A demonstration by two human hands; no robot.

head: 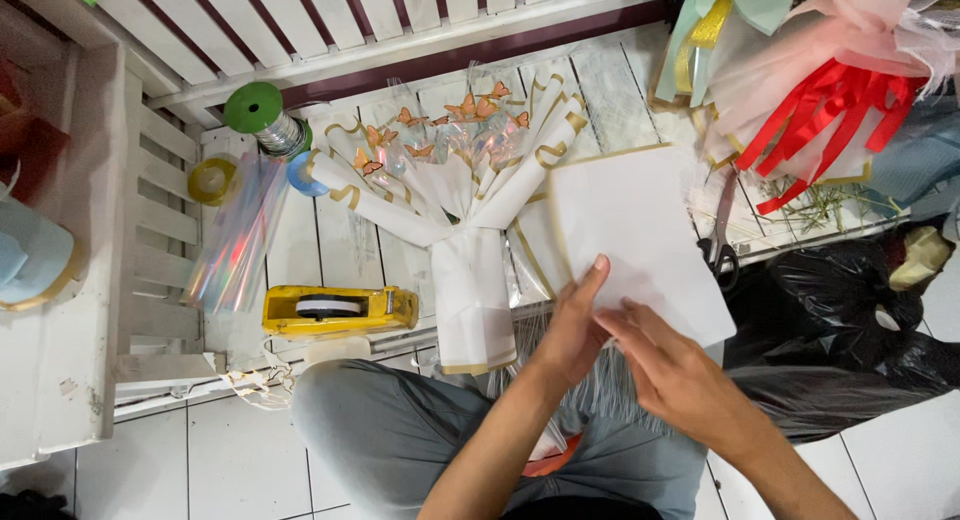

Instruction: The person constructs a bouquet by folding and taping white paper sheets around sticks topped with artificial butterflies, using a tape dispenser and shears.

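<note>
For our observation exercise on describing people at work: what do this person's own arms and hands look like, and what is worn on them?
Both arms are bare from above the elbow down: no sleeves show in the head view. The left hand and the right hand wear no gloves, and no rings, watch or bracelet can be seen. The fingernails look short and unpainted. Grey trousers cover the knees below the arms.

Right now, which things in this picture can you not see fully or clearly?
All in the head view:
- White paper sheet: its near edge is covered by the left hand and the right hand.
- Scissors: the blades blur against the white table.
- Red ribbon bunch: the wrapping it belongs to is cut off by the top edge.
- Bouquet: the contents behind the clear film are too small to tell.
</note>
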